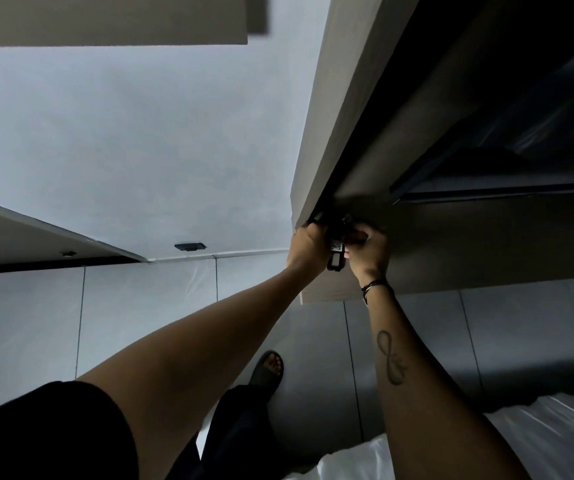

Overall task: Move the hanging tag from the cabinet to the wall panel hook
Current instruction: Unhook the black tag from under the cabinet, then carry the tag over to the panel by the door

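Note:
A small black hanging tag (335,255) with a white label hangs at the lower edge of the grey cabinet door (341,109). Both hands meet around it. My left hand (308,244) is closed at the door's bottom corner, just left of the tag and touching it. My right hand (368,253) pinches the tag's upper part from the right, where its fastening is hidden by the fingers. The dark cabinet interior (486,140) lies to the right. No wall panel hook is clearly visible.
A pale wall (140,150) fills the left, with a small dark fitting (190,246) low on it. Another cabinet edge (46,233) juts in at the left. Grey floor tiles (417,327), my sandalled foot (268,372) and plastic-covered bedding (538,434) lie below.

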Tool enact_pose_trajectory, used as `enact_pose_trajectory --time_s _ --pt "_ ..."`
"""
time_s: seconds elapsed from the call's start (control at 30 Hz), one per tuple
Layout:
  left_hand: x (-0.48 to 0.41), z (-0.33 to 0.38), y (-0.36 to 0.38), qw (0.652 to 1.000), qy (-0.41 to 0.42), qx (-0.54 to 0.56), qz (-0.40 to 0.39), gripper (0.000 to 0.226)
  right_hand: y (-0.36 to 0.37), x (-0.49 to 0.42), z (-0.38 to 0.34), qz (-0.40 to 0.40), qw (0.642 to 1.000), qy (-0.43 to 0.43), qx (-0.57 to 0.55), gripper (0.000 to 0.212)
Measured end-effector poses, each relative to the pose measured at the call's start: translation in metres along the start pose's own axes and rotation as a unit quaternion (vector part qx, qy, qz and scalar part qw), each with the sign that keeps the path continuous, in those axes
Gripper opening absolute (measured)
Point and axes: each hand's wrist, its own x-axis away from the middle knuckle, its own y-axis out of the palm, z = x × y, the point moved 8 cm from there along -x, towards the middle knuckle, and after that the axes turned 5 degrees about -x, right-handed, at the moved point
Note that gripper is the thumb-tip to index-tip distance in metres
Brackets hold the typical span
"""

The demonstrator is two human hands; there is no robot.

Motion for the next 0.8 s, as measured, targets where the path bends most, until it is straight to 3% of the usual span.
enact_pose_trajectory --time_s 0.3,0.43,0.8 --pt "0.012 -0.019 -0.012 0.993 -0.038 0.101 -0.051 0.012 0.002 0.027 0.014 -0.059 0.994 0.033 -0.087 0.021" --pt "0.028 -0.036 -0.036 0.983 -0.007 0.171 -0.064 0.008 0.011 0.061 0.001 -0.078 0.99 0.005 -0.122 0.013" --pt "0.1 -0.094 -0.188 0.937 -0.034 0.345 -0.04 0.01 0.089 0.169 -0.12 -0.205 0.969 -0.042 -0.133 0.022"
